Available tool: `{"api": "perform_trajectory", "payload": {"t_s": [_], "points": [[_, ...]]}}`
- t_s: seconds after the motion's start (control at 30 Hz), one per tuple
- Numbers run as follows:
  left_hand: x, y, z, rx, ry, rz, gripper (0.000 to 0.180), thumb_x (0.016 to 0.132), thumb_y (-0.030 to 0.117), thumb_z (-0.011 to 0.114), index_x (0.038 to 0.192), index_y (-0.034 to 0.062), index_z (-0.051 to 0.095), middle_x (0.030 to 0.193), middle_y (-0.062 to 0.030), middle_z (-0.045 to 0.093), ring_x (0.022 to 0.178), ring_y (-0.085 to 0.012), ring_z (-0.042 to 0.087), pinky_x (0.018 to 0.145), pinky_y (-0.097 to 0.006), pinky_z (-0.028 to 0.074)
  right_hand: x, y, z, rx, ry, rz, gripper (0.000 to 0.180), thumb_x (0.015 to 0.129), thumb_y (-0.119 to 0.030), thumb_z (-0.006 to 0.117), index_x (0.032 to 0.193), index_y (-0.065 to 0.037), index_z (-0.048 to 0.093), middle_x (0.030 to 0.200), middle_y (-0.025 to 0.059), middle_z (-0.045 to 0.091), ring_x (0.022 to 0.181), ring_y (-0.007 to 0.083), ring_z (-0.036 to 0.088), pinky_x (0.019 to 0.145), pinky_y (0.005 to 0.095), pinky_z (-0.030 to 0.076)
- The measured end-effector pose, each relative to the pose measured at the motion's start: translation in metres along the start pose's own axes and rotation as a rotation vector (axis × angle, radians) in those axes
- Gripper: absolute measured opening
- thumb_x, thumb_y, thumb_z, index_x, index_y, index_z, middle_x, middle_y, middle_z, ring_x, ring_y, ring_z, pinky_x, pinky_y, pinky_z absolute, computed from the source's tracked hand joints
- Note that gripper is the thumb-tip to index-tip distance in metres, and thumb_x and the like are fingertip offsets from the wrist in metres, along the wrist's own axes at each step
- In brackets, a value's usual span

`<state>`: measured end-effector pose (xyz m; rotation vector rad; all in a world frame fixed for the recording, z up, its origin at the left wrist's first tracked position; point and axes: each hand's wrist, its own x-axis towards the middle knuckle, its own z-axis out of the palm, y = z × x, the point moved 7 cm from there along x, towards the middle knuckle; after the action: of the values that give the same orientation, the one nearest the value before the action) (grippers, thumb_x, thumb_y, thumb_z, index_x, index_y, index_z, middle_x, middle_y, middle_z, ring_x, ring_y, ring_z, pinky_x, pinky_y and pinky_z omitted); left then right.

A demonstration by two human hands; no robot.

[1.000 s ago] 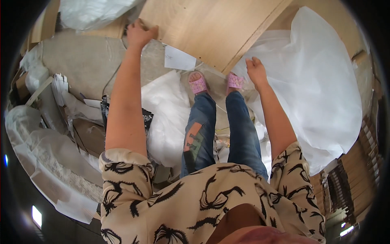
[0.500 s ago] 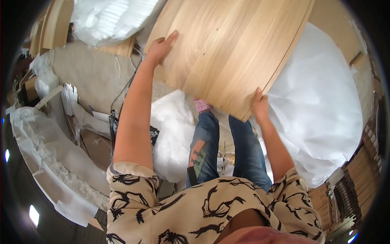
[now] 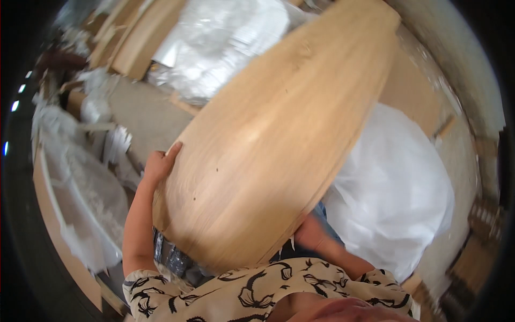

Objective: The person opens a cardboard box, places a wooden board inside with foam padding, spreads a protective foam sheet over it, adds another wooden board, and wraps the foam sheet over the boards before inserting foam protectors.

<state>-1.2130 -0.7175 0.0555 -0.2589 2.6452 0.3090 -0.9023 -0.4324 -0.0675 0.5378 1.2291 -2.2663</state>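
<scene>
A long wooden panel with pale brown grain stretches from close to my body away to the upper right. My left hand grips its left edge, thumb lying on the top face and the other fingers hidden beneath. At the near right edge, my right hand holds the panel from the side and below; its fingers are mostly covered by the wood and a little blurred. The near end of the panel is close to my patterned shirt and hides most of my legs.
To the right lies a big bundle of white foam wrap. Beyond the panel's left side sits a stack wrapped in clear plastic. Long wooden boards lean at the far left, above plastic-covered material. Brown stacks stand far right.
The panel has come closer to my body and now covers my legs. My left hand has moved down and left with it, and my right hand down and slightly left. The view has shifted.
</scene>
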Motion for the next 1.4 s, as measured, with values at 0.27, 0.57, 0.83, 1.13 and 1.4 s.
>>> {"api": "perform_trajectory", "payload": {"t_s": [0.27, 0.57, 0.83, 1.13, 1.4], "points": [[-0.168, -0.057, -0.089, 0.171, 0.058, -0.203, 0.079, 0.067, 0.073, 0.046, 0.071, -0.0041, 0.064, 0.073, -0.0217, 0.062, 0.074, -0.0345, 0.060, 0.068, -0.039, 0.046, 0.075, -0.145, -0.277, 0.654, 0.441, -0.183, 0.058, 0.087, -0.046, 0.039, 0.131, -0.008, 0.033, 0.135, 0.0100, 0.035, 0.122, 0.0281, 0.034, 0.102, 0.0422, 0.028], [-0.377, -0.005, -0.132, 0.294, 0.578, -0.266, 0.064, 0.073, 0.064, 0.049, 0.053, 0.0047, 0.058, 0.052, -0.0133, 0.055, 0.053, -0.0318, 0.055, 0.050, -0.039, 0.043, 0.049, -0.097, -0.297, 0.513, 0.240, -0.033, 0.056, 0.088, -0.047, 0.032, 0.129, -0.010, 0.036, 0.134, 0.0074, 0.037, 0.121, 0.0276, 0.036, 0.099, 0.0445, 0.031], [-0.593, 0.021, -0.171, 0.450, 0.991, -0.071, 0.055, 0.069, 0.057, 0.060, 0.048, 0.0073, 0.048, 0.047, -0.0085, 0.048, 0.043, -0.0274, 0.048, 0.040, -0.035, 0.035, 0.031, -0.091, -0.237, 0.155, 0.102, -0.225, 0.056, 0.081, -0.048, 0.037, 0.124, -0.013, 0.041, 0.127, 0.0067, 0.043, 0.115, 0.0259, 0.042, 0.092, 0.0452, 0.037], [-0.956, -0.059, -0.116, 0.348, 1.334, -0.158, 0.048, 0.083, 0.042, 0.055, 0.056, 0.0066, 0.038, 0.051, 0.0008, 0.029, 0.045, -0.0123, 0.029, 0.042, -0.027, 0.026, -0.144, -0.115, 0.048, 0.552, -0.166, 0.086, 0.066, 0.078, -0.048, 0.044, 0.129, -0.008, 0.033, 0.132, 0.0093, 0.035, 0.119, 0.0303, 0.035, 0.095, 0.0455, 0.033], [-1.106, -0.232, -0.074, -0.416, 1.374, -0.974, 0.062, 0.086, 0.050, 0.034, 0.134, 0.0111, 0.031, 0.120, -0.0206, 0.048, 0.108, -0.0308, 0.049, 0.093, -0.037, 0.034, -0.255, -0.138, 0.257, 0.491, -0.892, -0.014, 0.050, 0.086, -0.033, 0.048, 0.124, -0.002, 0.040, 0.126, 0.0126, 0.043, 0.116, 0.0275, 0.041, 0.097, 0.0417, 0.033]]}}
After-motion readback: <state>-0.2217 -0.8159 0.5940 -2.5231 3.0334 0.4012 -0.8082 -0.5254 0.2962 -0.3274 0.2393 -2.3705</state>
